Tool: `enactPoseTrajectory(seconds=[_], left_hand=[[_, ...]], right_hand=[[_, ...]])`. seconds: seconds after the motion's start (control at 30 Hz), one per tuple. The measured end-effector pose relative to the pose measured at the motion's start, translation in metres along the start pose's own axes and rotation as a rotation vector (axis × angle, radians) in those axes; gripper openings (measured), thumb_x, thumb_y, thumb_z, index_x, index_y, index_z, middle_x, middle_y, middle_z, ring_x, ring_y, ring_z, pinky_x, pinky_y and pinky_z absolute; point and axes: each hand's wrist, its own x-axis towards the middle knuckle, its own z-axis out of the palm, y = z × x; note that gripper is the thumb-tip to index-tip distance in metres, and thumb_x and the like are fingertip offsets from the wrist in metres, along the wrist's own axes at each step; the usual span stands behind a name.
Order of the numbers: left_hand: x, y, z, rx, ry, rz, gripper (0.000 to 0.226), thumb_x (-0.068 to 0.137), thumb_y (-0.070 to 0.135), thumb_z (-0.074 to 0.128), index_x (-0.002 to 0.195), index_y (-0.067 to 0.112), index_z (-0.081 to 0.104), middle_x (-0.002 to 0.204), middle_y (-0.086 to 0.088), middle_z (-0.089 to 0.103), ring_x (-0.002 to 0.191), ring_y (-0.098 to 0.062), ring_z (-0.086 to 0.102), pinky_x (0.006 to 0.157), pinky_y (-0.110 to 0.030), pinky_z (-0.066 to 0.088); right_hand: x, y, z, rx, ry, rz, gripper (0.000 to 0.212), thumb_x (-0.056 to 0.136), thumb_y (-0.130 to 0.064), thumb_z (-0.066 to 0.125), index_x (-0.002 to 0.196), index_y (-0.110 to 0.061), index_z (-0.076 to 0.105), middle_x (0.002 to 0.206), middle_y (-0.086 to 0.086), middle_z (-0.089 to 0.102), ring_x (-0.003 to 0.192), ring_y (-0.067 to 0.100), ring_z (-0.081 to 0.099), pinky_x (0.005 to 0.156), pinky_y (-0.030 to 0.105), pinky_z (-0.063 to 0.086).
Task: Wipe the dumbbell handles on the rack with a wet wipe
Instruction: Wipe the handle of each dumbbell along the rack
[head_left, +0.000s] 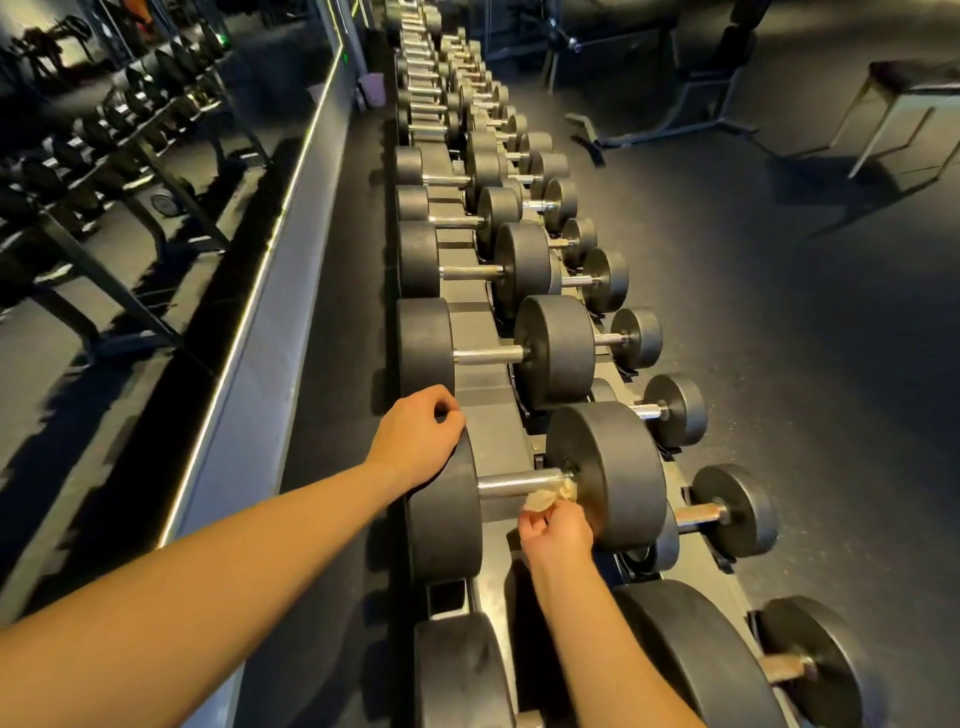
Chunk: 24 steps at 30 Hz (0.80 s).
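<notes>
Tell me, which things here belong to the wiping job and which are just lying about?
Job: wipe, pinched in the right hand; handle the wipe touches; left hand, resting on that dumbbell; other dumbbells on the rack.

Lying about: bench; stool; mirror.
</notes>
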Motion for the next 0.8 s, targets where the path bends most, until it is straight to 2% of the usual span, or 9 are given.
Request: enactPoseTrajectory(seconds=[0.07, 0.13, 0.2, 0.33, 0.4, 0.57, 0.67, 0.73, 0.8], left_hand=[[0.0, -0.001, 0.001, -0.007, 0.0, -0.003, 0.012, 0.102, 0.029, 0.057, 0.105, 0.024, 0.068, 0.097, 0.009, 0.068, 0.088, -0.009, 0.063, 0.07, -0.015, 0.042], [0.001, -0.002, 0.001, -0.01, 0.001, -0.002, 0.011, 0.102, 0.028, 0.058, 0.104, 0.024, 0.068, 0.097, 0.009, 0.068, 0.088, -0.009, 0.063, 0.07, -0.015, 0.043], [0.001, -0.001, 0.0, -0.009, 0.006, 0.002, 0.011, 0.101, 0.028, 0.058, 0.103, 0.024, 0.068, 0.096, 0.009, 0.069, 0.088, -0.01, 0.063, 0.069, -0.016, 0.044], [0.0, -0.002, 0.001, -0.01, -0.002, 0.008, 0.012, 0.102, 0.028, 0.057, 0.103, 0.024, 0.068, 0.096, 0.009, 0.068, 0.088, -0.009, 0.063, 0.071, -0.017, 0.044], [0.001, -0.003, 0.001, -0.014, -0.001, 0.004, 0.012, 0.102, 0.028, 0.057, 0.104, 0.024, 0.068, 0.097, 0.009, 0.068, 0.089, -0.01, 0.063, 0.074, -0.018, 0.046], [0.001, -0.004, 0.002, -0.018, 0.009, 0.005, 0.011, 0.101, 0.028, 0.057, 0.101, 0.025, 0.068, 0.095, 0.01, 0.068, 0.088, -0.01, 0.063, 0.074, -0.022, 0.048], [0.001, -0.005, 0.002, -0.027, 0.013, 0.011, 0.011, 0.1, 0.029, 0.058, 0.1, 0.026, 0.068, 0.094, 0.011, 0.068, 0.088, -0.01, 0.064, 0.077, -0.026, 0.052], [0.003, -0.006, 0.002, -0.021, 0.021, 0.014, 0.011, 0.1, 0.03, 0.058, 0.098, 0.027, 0.068, 0.092, 0.012, 0.068, 0.086, -0.009, 0.063, 0.077, -0.027, 0.052], [0.003, -0.006, 0.003, -0.028, 0.016, 0.019, 0.01, 0.1, 0.03, 0.058, 0.098, 0.027, 0.068, 0.092, 0.012, 0.068, 0.086, -0.009, 0.064, 0.077, -0.026, 0.052]], right_hand=[[-0.003, 0.004, 0.007, -0.24, -0.007, -0.058, 0.018, 0.105, -0.007, 0.044, 0.111, 0.005, 0.056, 0.089, 0.012, 0.056, 0.076, 0.02, 0.055, 0.077, 0.039, 0.052], [-0.009, 0.023, 0.011, -0.402, -0.012, 0.01, 0.022, 0.108, -0.017, 0.043, 0.093, -0.006, 0.054, 0.078, 0.008, 0.054, 0.064, 0.016, 0.052, 0.062, 0.032, 0.048], [-0.02, 0.033, 0.014, -0.542, -0.069, 0.106, 0.022, 0.107, -0.029, 0.048, 0.104, -0.009, 0.058, 0.082, 0.009, 0.064, 0.064, 0.018, 0.06, 0.052, 0.029, 0.049], [-0.007, 0.012, 0.009, -0.332, -0.043, 0.06, 0.02, 0.1, -0.007, 0.06, 0.119, -0.002, 0.063, 0.104, 0.015, 0.07, 0.088, 0.026, 0.069, 0.083, 0.04, 0.06], [-0.004, 0.002, 0.006, -0.207, 0.027, 0.004, 0.027, 0.098, -0.004, 0.062, 0.124, -0.001, 0.061, 0.11, 0.016, 0.07, 0.091, 0.026, 0.069, 0.077, 0.037, 0.06], [-0.036, 0.016, 0.007, -0.8, -0.125, 0.028, 0.013, 0.1, -0.019, 0.063, 0.094, -0.008, 0.068, 0.079, 0.008, 0.075, 0.075, 0.021, 0.071, 0.074, 0.037, 0.062], [-0.037, -0.006, 0.012, -1.409, -0.238, -0.529, 0.017, 0.099, -0.02, 0.056, 0.086, -0.016, 0.066, 0.077, 0.001, 0.067, 0.066, 0.013, 0.064, 0.067, 0.034, 0.059], [-0.036, -0.029, 0.025, -1.935, -0.243, -1.118, 0.01, 0.099, -0.026, 0.06, 0.101, -0.02, 0.068, 0.097, 0.001, 0.066, 0.088, 0.017, 0.064, 0.08, 0.034, 0.055], [-0.029, -0.049, 0.041, -2.38, -0.297, -1.444, 0.027, 0.095, -0.027, 0.065, 0.12, -0.017, 0.066, 0.119, 0.007, 0.061, 0.114, 0.027, 0.055, 0.1, 0.041, 0.045]])
